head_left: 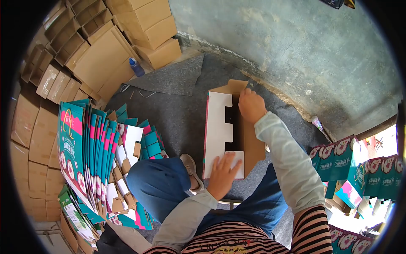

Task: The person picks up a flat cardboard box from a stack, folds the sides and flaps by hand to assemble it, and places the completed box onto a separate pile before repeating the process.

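Observation:
Between my knees stands a cardboard box (218, 122) with a white notched flap along its left side and a dark opening beside it. My left hand (223, 175) lies with fingers spread on the white flap at the box's near end. At the far end, my right hand (252, 106) has its fingers closed at the brown edge near the raised end flap; whether it grips the cardboard is hidden. The box's brown right side leans outward below my right forearm.
Folded teal and pink cartons (91, 156) are stacked at the left. Brown boxes (105, 59) line the back left, with a blue bottle (136, 67) beside them. Assembled teal boxes (338, 158) stand at the right. A grey wall (292, 51) rises ahead.

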### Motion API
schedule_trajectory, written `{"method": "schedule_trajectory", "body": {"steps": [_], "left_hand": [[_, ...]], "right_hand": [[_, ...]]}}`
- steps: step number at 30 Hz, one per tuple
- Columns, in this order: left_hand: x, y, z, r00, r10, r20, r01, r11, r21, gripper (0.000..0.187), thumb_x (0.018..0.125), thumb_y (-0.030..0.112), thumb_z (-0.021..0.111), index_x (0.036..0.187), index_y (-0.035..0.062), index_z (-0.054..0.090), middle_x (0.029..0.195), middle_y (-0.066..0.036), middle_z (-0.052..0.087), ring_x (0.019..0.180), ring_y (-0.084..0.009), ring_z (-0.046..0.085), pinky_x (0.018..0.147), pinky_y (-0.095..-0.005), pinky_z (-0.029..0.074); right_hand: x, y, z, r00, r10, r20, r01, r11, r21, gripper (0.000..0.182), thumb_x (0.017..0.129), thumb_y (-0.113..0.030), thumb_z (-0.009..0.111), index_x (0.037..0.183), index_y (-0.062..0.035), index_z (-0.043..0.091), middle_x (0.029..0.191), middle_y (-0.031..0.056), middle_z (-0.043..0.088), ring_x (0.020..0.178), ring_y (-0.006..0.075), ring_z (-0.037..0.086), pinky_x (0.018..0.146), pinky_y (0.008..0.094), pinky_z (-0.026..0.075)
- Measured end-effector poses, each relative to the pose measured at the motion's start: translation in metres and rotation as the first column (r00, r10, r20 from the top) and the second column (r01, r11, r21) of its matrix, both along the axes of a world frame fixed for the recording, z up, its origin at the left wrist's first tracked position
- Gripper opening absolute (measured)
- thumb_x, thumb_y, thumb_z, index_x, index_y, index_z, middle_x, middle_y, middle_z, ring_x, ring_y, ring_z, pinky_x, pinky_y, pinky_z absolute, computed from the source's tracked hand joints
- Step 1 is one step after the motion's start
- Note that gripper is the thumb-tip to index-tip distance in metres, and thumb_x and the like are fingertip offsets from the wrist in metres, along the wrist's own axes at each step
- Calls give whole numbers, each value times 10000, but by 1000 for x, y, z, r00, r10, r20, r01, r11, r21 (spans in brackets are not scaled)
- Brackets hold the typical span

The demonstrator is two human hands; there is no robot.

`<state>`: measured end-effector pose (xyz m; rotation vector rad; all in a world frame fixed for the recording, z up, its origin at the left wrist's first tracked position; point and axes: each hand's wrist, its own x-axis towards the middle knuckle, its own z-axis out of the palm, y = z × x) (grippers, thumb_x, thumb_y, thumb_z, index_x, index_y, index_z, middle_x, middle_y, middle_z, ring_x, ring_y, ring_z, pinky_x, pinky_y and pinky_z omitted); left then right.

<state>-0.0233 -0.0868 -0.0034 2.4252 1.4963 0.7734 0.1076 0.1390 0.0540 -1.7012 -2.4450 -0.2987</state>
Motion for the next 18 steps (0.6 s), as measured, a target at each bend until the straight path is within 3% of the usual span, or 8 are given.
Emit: {"method": "schedule_trajectory", "body": {"steps": [1,4,7,8,11,14,17,18], "left_hand": [[2,-2,-2,999,-32,12,32,999,-9,409,798,27,518,1199,96,567,1322,-143,472,1268,-309,415,1042,-533,287],[2,-4,-7,996,-89,25,89,996,10,280,803,87,553,1078,79,604,1265,-121,521,1242,-283,447,1039,-532,292],[0,-6,-6,999,-51,2,51,999,-3,331,795,263,635,1062,69,606,1253,-141,523,1227,-309,452,1024,-548,288],[1,-7,0,999,-17,30,18,1000,-14,375,778,319,654,1042,57,603,1233,-155,528,1214,-318,455,1016,-555,283],[16,-6,16,995,77,62,-75,996,-44,495,741,445,695,981,25,593,1168,-192,538,1173,-340,462,992,-572,273],[34,-1,16,989,149,-5,-149,985,-84,503,735,455,703,929,7,579,1116,-210,535,1140,-340,464,972,-573,270],[42,4,14,984,168,-56,-174,974,-147,445,729,378,701,932,6,565,1118,-205,521,1141,-329,454,964,-561,277],[42,5,14,984,165,-69,-174,972,-159,430,727,348,697,950,6,563,1130,-199,516,1144,-327,451,962,-558,280]], "right_hand": [[-3,12,1,995,-92,-38,90,995,-51,291,794,-190,621,993,18,582,906,159,607,890,320,630,804,390,511],[1,41,-5,809,-244,-535,194,970,-148,419,798,-148,569,1141,78,482,1004,249,613,948,375,625,867,446,484],[14,53,-14,658,-178,-731,144,983,-110,528,791,-131,535,1241,107,398,1076,308,591,1011,398,597,913,464,456],[17,51,-13,689,-156,-708,54,985,-164,544,780,-100,506,1304,22,424,1105,268,600,1027,401,586,925,428,457],[22,47,-18,851,79,-520,-318,865,-388,487,765,-116,529,1251,-93,542,1168,190,597,1072,377,566,938,446,446],[13,25,-9,960,232,-159,-277,879,-389,418,748,-139,547,1157,-160,636,1200,123,589,1120,343,544,928,462,445],[6,11,3,946,290,146,-200,874,-444,360,744,-189,579,1092,-161,666,1188,120,584,1163,319,518,929,476,437],[7,12,2,955,262,141,-183,892,-414,369,740,-181,584,1101,-166,661,1205,131,577,1136,305,537,907,465,452]]}}
